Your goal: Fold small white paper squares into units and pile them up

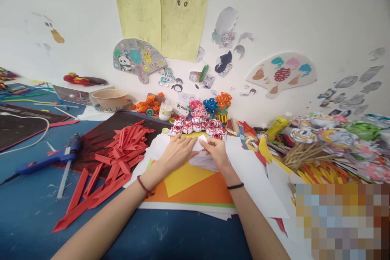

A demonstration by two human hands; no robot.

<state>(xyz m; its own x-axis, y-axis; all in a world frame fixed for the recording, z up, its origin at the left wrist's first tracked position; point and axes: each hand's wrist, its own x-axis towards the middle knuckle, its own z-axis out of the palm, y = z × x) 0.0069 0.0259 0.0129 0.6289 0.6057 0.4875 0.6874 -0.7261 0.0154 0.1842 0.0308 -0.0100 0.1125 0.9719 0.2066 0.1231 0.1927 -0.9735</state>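
Note:
My right hand (217,151) pinches a small piece of white paper (202,143) between thumb and fingers. Beside it, my left hand (179,152) lies with fingers stretched out, its fingertips at the left edge of that paper. Below both hands is a small stack of white paper pieces (204,161). These rest on a yellow sheet (183,180), with an orange sheet (201,195) and more paper under it. Just beyond the hands sit several red-and-white folded paper flowers (197,126).
Folded red paper strips (122,150) lie heaped on a dark mat at left, near a blue glue gun (65,154). Loose white sheets (252,170) spread to the right. A pale bowl (110,99), a glass jar (165,111) and wrapped paper bundles (332,134) line the wall.

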